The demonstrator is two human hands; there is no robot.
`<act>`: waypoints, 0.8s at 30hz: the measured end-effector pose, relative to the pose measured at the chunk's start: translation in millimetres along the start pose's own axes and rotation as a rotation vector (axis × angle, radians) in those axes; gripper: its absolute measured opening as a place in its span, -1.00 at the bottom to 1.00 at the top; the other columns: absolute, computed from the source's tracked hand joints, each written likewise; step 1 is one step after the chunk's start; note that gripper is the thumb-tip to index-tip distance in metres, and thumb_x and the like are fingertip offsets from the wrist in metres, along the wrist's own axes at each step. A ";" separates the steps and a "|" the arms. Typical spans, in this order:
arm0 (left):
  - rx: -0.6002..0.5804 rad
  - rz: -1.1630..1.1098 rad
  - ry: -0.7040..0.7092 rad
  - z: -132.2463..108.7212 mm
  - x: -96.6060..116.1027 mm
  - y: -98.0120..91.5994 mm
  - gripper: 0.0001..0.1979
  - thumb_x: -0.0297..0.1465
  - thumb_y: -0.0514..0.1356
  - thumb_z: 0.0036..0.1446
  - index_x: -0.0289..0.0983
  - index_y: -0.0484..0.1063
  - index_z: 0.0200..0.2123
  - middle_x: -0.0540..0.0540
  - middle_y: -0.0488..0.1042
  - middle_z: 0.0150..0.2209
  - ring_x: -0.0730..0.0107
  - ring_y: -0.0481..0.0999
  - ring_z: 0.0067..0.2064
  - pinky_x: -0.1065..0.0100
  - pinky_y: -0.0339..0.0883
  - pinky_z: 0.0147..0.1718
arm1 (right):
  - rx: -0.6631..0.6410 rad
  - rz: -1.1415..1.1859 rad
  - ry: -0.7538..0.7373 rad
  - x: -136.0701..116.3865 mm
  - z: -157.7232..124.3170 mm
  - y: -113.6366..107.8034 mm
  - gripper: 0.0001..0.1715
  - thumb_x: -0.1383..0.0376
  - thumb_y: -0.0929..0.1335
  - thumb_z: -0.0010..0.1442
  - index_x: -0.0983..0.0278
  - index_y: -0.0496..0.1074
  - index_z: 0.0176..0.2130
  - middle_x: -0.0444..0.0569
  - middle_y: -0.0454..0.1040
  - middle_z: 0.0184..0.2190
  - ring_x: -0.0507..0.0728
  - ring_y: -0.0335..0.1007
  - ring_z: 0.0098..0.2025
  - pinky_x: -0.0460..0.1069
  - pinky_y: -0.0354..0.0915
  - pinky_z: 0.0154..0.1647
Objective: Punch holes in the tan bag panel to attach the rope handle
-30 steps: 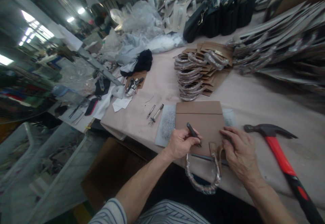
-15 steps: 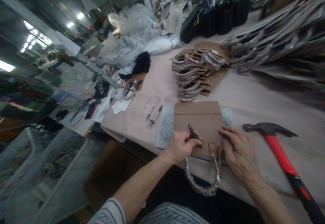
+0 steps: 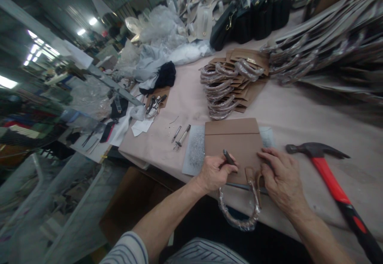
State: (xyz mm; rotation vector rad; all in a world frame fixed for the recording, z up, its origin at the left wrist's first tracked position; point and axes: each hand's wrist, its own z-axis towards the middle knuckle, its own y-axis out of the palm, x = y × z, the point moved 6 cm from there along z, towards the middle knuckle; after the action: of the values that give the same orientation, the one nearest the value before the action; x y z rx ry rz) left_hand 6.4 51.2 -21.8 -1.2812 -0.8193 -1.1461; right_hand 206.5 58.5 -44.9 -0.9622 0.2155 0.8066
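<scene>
A flat brown leather bag panel [image 3: 236, 144] lies at the near edge of the table, its plastic-wrapped handle [image 3: 239, 216] hanging over the edge toward me. My left hand [image 3: 214, 172] is closed around a short dark tool [image 3: 228, 157], whose tip rests on the panel near the handle tab. My right hand [image 3: 281, 178] lies on the panel's right lower corner, fingers bent and pressing down beside the handle tab [image 3: 249, 174].
A red-handled hammer [image 3: 326, 172] lies to the right of my right hand. A stack of brown panels with wrapped handles [image 3: 230, 84] sits behind, more piles at far right [image 3: 326, 52]. Small metal tools [image 3: 181, 134] lie left of a grey mat [image 3: 196, 150]. Black bags [image 3: 251, 16] stand at the back.
Both hands stay on the panel almost unmoved; the dark tool in my left hand has tipped slightly lower. The view has shifted a little.
</scene>
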 end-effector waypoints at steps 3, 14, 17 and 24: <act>0.007 -0.021 -0.032 0.3 -2.2 -0.1 -0.93 -0.45 0.26 0.14 -0.31 0.55 -0.29 -0.11 0.66 -0.32 0.31 0.67 -0.29 0.39 0.57 -0.22 | -0.002 -0.008 0.002 -0.4 -0.1 -0.2 -0.72 0.31 0.22 0.37 0.29 0.44 -0.02 0.19 0.49 -0.01 0.35 0.40 0.02 0.27 0.27 0.05; 0.051 0.027 0.002 -3.9 -1.9 -0.8 -0.90 -0.41 0.25 0.15 -0.31 0.56 -0.30 -0.11 0.66 -0.33 0.32 0.66 -0.30 0.38 0.58 -0.23 | -0.007 0.002 0.019 0.6 0.6 -0.7 -0.69 0.31 0.22 0.35 0.28 0.46 -0.03 0.19 0.49 -0.02 0.35 0.40 0.02 0.29 0.28 0.05; 0.049 0.021 -0.001 -3.1 -3.0 -0.7 -0.90 -0.40 0.26 0.15 -0.31 0.55 -0.31 -0.12 0.66 -0.33 0.32 0.66 -0.31 0.38 0.59 -0.24 | 0.002 0.004 0.011 -1.1 0.5 -0.9 -0.71 0.33 0.21 0.36 0.30 0.45 -0.03 0.20 0.49 -0.01 0.35 0.40 0.02 0.28 0.27 0.05; 0.008 -0.051 -0.039 -0.6 -5.2 -0.3 -0.90 -0.41 0.26 0.13 -0.32 0.54 -0.29 -0.12 0.66 -0.33 0.33 0.66 -0.31 0.38 0.59 -0.25 | 0.003 0.015 0.039 -0.1 -0.2 -0.2 -0.70 0.33 0.22 0.34 0.26 0.46 -0.03 0.16 0.49 0.00 0.34 0.39 0.04 0.28 0.27 0.06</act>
State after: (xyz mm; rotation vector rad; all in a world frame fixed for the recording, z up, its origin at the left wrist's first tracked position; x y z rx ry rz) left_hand 4.6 51.5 -26.8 -1.2861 -0.8882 -1.1604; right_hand 206.6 58.2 -44.8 -0.9753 0.2578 0.8015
